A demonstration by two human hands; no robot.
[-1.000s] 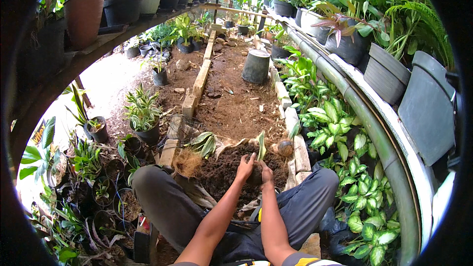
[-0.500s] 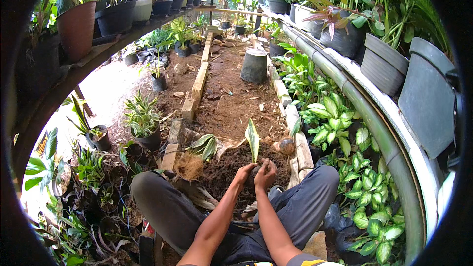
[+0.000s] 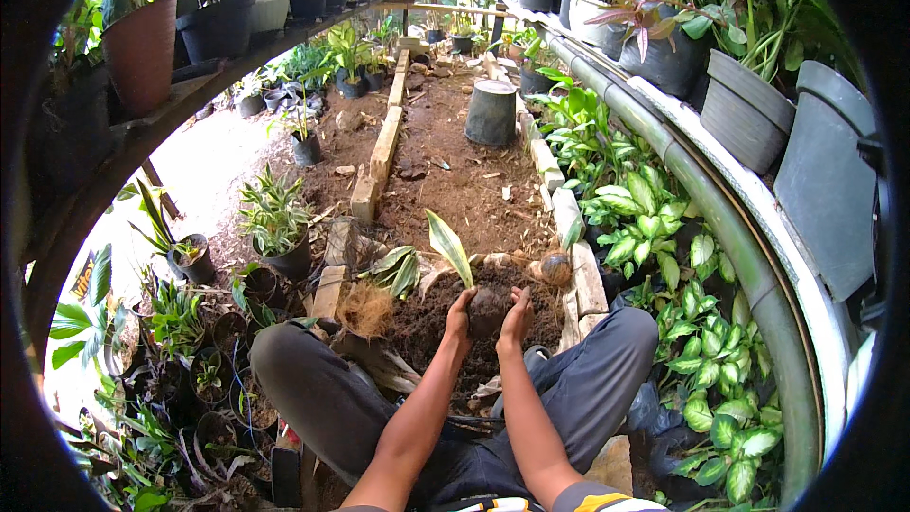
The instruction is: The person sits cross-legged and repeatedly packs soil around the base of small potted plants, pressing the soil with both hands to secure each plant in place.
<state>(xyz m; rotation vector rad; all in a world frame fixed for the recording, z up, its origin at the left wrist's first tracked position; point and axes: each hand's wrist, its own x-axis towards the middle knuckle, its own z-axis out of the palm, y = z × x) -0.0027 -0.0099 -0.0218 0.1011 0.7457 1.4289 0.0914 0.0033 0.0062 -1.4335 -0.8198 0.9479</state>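
Between my two hands is a dark rounded clump of soil, low over the pile of loose dark soil in front of my crossed legs. My left hand curves round its left side. Cupped against the opposite side is my right hand. A single upright leaf, green with pale yellow edges like a snake plant leaf, rises beside my left fingertips and leans left. Its lower end is hidden by the fingers and soil, so I cannot tell whether it sits in the clump.
Left of the pile lie a tuft of brown fibre and loose striped leaves. A brown round object sits at its right. Beyond, an upturned black pot stands between brick edgings. Potted plants crowd both sides.
My hands have moved apart, from close together to either side of the dark clump, which now shows between them. The leaf has shifted left and tilts more to the left.
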